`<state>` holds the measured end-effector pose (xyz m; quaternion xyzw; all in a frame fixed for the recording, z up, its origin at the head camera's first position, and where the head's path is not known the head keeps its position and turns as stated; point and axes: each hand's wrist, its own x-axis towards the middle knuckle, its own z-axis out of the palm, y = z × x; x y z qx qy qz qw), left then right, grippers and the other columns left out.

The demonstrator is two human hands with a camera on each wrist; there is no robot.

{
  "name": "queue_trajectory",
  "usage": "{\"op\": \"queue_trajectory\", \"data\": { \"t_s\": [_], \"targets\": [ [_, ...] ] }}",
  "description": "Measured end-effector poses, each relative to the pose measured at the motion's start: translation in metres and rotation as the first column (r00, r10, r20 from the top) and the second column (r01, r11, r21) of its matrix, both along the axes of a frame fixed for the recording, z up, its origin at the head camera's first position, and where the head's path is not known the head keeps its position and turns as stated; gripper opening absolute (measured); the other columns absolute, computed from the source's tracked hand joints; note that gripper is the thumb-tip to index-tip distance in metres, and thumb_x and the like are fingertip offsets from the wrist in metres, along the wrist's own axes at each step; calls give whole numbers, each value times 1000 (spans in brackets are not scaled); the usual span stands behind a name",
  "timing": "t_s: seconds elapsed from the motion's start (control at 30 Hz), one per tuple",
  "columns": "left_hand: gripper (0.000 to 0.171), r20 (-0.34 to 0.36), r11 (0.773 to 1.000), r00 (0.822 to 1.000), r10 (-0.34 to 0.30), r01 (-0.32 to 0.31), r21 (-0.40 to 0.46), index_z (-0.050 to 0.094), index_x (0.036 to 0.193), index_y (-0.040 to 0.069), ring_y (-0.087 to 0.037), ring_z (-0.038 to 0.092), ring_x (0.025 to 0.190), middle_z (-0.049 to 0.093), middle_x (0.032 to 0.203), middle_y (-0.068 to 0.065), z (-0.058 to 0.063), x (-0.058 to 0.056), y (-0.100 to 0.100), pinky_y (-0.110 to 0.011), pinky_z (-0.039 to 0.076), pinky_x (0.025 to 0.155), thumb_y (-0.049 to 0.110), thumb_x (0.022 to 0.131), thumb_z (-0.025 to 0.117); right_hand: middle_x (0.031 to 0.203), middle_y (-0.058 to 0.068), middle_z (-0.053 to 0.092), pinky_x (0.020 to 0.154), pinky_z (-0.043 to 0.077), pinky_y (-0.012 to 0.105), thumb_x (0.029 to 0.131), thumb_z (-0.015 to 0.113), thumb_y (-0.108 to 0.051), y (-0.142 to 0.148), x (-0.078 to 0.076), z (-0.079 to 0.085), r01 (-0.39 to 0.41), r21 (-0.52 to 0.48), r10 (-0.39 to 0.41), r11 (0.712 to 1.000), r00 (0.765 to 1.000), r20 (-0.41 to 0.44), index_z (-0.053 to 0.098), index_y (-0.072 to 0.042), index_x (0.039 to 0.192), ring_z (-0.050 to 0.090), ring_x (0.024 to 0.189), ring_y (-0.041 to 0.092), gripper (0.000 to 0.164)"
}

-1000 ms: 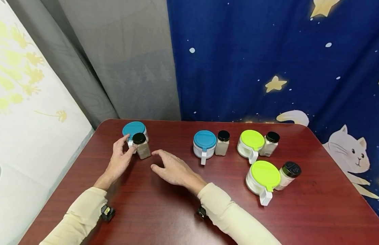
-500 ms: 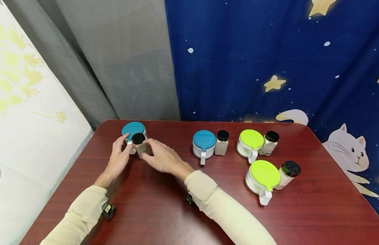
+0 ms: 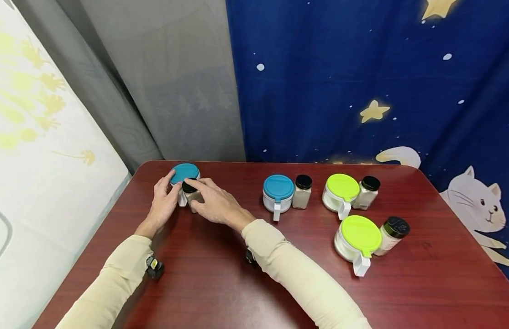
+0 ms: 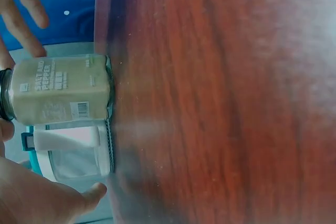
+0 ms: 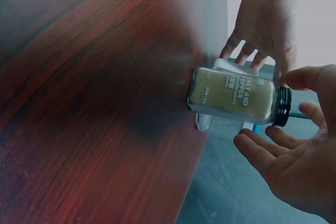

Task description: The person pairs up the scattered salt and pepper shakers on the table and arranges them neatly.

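A square glass salt-and-pepper jar (image 3: 191,194) with a black lid stands in front of a blue-lidded seasoning pot (image 3: 185,172) at the table's far left. My left hand (image 3: 161,203) is at the left of both, its fingers beside the pot and its thumb at the jar's lid. From the right, my right hand (image 3: 217,201) reaches to the jar with spread, extended fingers, one across the lid. In the right wrist view, the jar (image 5: 231,94) shows its label, with fingers (image 5: 257,148) right at its side and another finger at the lid. The pot is partly hidden behind the jar.
Another blue-lidded pot (image 3: 278,187) stands beside a black-lidded jar (image 3: 302,194) mid-table. Farther right are two green-lidded pots, one behind (image 3: 342,186) and one nearer (image 3: 361,234), each paired with a black-lidded jar (image 3: 366,194). Curtains hang behind the table (image 3: 221,283).
My right hand has moved left to the salt-and-pepper jar, and a finger now lies over its lid. My left hand stays by the blue-lidded pot.
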<state>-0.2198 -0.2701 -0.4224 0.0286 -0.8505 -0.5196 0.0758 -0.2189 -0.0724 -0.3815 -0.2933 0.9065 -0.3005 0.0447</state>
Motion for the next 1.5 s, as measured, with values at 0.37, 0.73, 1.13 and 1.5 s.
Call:
{"op": "queue_trajectory", "data": {
  "t_s": [0.37, 0.73, 1.13, 1.5],
  "targets": [
    [58, -55, 991, 998, 1, -8, -131, 42, 154, 5, -46, 13, 147, 20, 159, -28, -2, -2, -5, -65, 15, 115, 31, 104, 57, 153, -1, 39, 78, 54, 32, 95, 73, -27, -6, -13, -20, -16, 67, 24, 998, 992, -125, 40, -28, 148, 53, 123, 12, 63],
    [58, -133, 959, 991, 14, -51, -280, 47, 149, -1, -49, 19, 146, 21, 163, -23, -4, 2, -5, -65, 18, 115, 31, 102, 60, 136, -4, 51, 81, 53, 31, 96, 75, -27, 1, -19, -33, -52, -68, 41, 996, 987, -157, 42, -23, 138, 58, 108, 10, 53],
    [62, -146, 911, 989, 33, -89, -402, 51, 148, 4, -40, 36, 141, 31, 160, -17, -2, 14, 0, -68, 36, 103, 33, 96, 68, 129, 1, 49, 69, 55, 33, 94, 76, -32, 16, -23, -43, 32, -108, -56, 994, 973, -226, 43, -19, 136, 63, 95, 15, 55],
    [88, -21, 977, 997, -72, 66, -201, 30, 153, 7, -41, 36, 132, 25, 151, -23, 5, 19, -17, -60, 38, 101, 46, 90, 77, 136, 2, 49, 80, 55, 32, 98, 72, -28, 20, -23, -49, 27, -118, -51, 993, 977, -208, 40, -18, 141, 56, 114, 13, 55]
  ]
}}
